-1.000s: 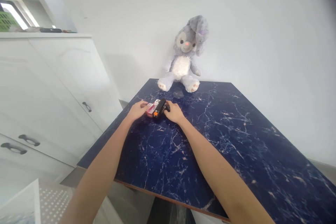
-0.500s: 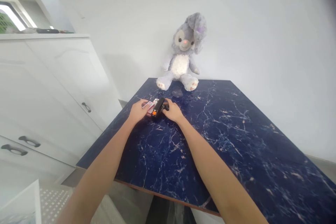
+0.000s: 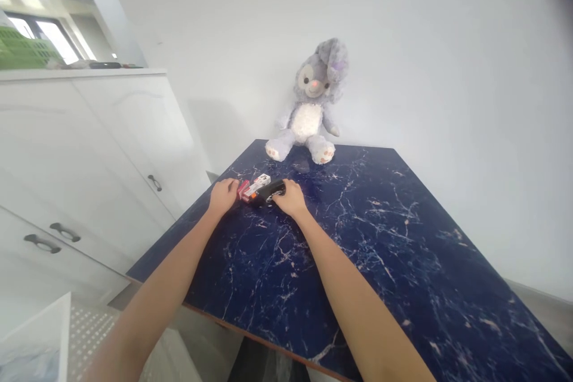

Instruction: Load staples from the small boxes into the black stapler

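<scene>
My left hand [image 3: 223, 197] is closed at the far left part of the table, its fingers curled against a small red box [image 3: 243, 188]. Right beside that lies a small white box with red and dark print [image 3: 258, 184]. My right hand [image 3: 292, 197] is wrapped round one end of a black hand tool with an orange tip [image 3: 267, 192]. The tool lies slanted on the tabletop against the white box, its orange end pointing left. My palm and fingers cover its right end, and its exact kind is not clear.
The dark blue marbled table [image 3: 340, 239] stands against a white wall. A grey plush toy [image 3: 308, 107] sits at its back edge. White cabinets [image 3: 98, 149] are at the left, with a green basket [image 3: 27, 51] on top. A white perforated container [image 3: 89, 334] is at lower left.
My left hand has shifted left, away from the black tool. The tool has turned flatter, its orange end swinging left, and the white box now shows more fully. The head view has tilted slightly.
</scene>
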{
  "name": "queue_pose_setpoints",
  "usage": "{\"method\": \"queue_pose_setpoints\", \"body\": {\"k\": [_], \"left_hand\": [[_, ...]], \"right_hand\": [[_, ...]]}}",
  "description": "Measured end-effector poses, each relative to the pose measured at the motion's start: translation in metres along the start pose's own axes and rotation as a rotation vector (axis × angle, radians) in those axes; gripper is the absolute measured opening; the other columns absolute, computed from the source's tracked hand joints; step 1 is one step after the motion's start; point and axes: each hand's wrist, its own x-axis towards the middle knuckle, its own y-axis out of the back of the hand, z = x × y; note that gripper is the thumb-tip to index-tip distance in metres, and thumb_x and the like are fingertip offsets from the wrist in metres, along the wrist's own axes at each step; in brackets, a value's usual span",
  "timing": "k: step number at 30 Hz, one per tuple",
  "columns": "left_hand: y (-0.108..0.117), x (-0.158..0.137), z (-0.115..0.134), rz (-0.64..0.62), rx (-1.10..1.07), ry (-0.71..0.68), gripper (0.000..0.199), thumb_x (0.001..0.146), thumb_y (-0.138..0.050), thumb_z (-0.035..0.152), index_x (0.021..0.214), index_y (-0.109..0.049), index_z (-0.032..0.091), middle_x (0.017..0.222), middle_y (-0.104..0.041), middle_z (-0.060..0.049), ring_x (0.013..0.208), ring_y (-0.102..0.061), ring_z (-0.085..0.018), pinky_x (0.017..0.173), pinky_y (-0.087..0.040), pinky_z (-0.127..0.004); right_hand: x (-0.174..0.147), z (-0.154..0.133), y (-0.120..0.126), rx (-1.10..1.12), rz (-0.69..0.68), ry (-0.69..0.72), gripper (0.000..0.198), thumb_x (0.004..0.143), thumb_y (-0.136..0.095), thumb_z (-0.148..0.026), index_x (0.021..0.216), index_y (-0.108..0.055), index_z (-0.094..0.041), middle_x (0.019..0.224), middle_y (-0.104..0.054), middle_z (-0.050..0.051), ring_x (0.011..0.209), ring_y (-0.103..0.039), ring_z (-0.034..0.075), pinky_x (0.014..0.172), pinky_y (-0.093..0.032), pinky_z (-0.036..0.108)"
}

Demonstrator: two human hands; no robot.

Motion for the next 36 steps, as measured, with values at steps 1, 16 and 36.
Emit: {"method": "queue_pose_setpoints", "body": {"k": [1, 16, 36], "left_hand": [[0.002, -0.002, 0.003, 0.041, -0.026, -0.021, 0.037, 0.098, -0.040, 0.038, 0.100, -0.073, 0.021, 0.104, -0.074, -0.009, 0.097, -0.064, -0.024, 0.091, -0.046, -0.035], [-0.009, -0.024, 0.044, -0.005, -0.110, -0.487, 0.033, 0.090, -0.053, 0.026, 0.114, -0.074, 0.027, 0.119, -0.068, -0.009, 0.106, -0.059, -0.025, 0.101, -0.044, -0.046], [-0.011, -0.018, 0.041, 0.041, 0.169, -0.330, 0.039, 0.088, -0.049, 0.015, 0.109, -0.078, 0.030, 0.141, -0.057, -0.004, 0.124, -0.050, -0.032, 0.103, -0.042, -0.049]], "right_hand": [[-0.003, 0.002, 0.004, -0.024, 0.010, -0.014, 0.026, 0.075, -0.063, -0.026, 0.100, -0.066, -0.018, 0.099, -0.064, 0.008, 0.097, -0.058, 0.024, 0.091, -0.046, 0.035], [-0.023, 0.020, 0.025, 0.017, 0.092, -0.082, 0.014, 0.088, -0.059, -0.034, 0.091, -0.065, -0.022, 0.090, -0.068, 0.004, 0.082, -0.063, 0.020, 0.077, -0.046, 0.030], [-0.020, 0.027, 0.029, 0.413, 0.484, -0.350, 0.043, 0.099, -0.027, -0.036, 0.109, -0.065, -0.020, 0.111, -0.071, 0.010, 0.105, -0.063, 0.022, 0.094, -0.046, 0.032]]}}
